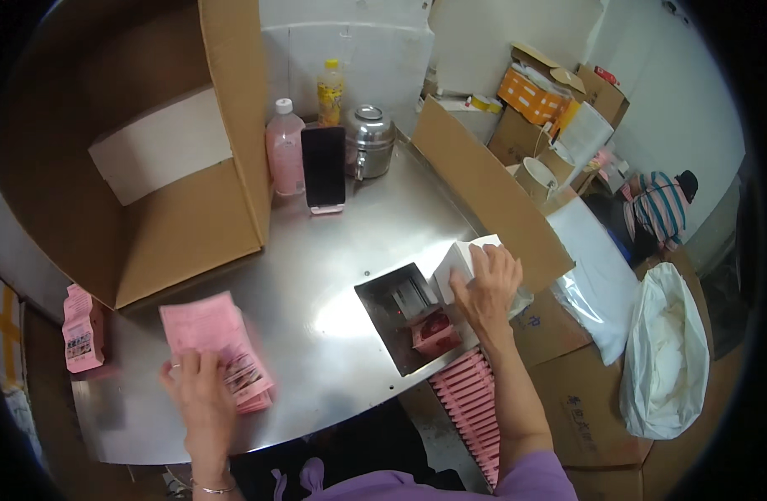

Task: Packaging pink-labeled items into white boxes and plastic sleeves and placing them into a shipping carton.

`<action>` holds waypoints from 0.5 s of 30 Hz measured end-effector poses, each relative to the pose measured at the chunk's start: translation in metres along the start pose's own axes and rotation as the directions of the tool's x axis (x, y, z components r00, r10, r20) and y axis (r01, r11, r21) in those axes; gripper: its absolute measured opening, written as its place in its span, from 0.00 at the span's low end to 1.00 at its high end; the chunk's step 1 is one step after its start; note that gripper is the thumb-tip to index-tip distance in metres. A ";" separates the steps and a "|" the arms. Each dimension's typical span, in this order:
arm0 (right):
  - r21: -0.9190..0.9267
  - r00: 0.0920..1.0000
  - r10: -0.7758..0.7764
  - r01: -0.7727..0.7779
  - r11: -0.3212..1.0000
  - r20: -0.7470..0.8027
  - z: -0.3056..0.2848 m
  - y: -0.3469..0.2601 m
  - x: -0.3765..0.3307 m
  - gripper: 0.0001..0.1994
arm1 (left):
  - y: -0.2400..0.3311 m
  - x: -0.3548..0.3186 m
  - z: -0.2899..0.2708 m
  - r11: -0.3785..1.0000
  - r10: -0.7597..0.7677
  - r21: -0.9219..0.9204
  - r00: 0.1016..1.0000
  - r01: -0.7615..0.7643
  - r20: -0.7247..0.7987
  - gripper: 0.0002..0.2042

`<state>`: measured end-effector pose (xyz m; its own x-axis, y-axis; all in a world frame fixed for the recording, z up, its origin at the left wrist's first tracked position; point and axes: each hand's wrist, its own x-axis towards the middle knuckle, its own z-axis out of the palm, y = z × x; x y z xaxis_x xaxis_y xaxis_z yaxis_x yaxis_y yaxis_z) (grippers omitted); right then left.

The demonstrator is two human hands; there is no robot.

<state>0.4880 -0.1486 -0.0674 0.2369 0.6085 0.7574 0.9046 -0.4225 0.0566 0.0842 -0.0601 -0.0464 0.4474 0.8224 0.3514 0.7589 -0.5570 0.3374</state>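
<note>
At the left front of the metal table lies a stack of pink printed leaflets (pixel 201 324). My left hand (pixel 198 391) is over its near part, fingers bent and closed on the sheets; the thumb's grip is partly hidden. On the right, my right hand (pixel 488 288) grips a small white box (pixel 453 271), fingers over its top and side. That box is at the right edge of a rectangular opening (pixel 383 321) in the tabletop. Inside the opening sit a pink box with a dark red round top (pixel 435 334) and a dark device with a small red light (pixel 410 296).
A big open carton (pixel 183 259) with a white box inside stands at the left. Behind are a phone on a stand (pixel 324 167), two bottles and a steel pot (pixel 370 142). Pink folded pieces (pixel 469 401) line the near right; cartons, a white bag (pixel 667 359) and another person (pixel 655 209) are beyond.
</note>
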 end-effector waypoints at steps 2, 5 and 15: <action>0.046 0.995 0.051 -0.056 0.997 0.089 0.003 0.010 -0.002 0.17 | 0.047 0.013 -0.001 0.996 0.054 -0.069 0.998 -0.053 0.016 0.11; 0.117 0.997 0.045 -0.052 0.992 0.062 0.002 0.004 0.009 0.08 | 0.071 0.004 0.054 0.880 0.385 -0.312 0.922 -0.359 0.024 0.12; 0.281 0.993 0.101 -0.115 0.953 0.064 -0.007 -0.001 -0.002 0.18 | 0.074 -0.012 0.115 0.891 0.373 -0.311 0.924 -0.331 0.086 0.10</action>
<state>0.4837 -0.1540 -0.0640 0.3491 0.6048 0.7158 0.9342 -0.2841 -0.2156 0.1892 -0.0978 -0.1264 0.7374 0.5616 0.3753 0.3809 -0.8046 0.4555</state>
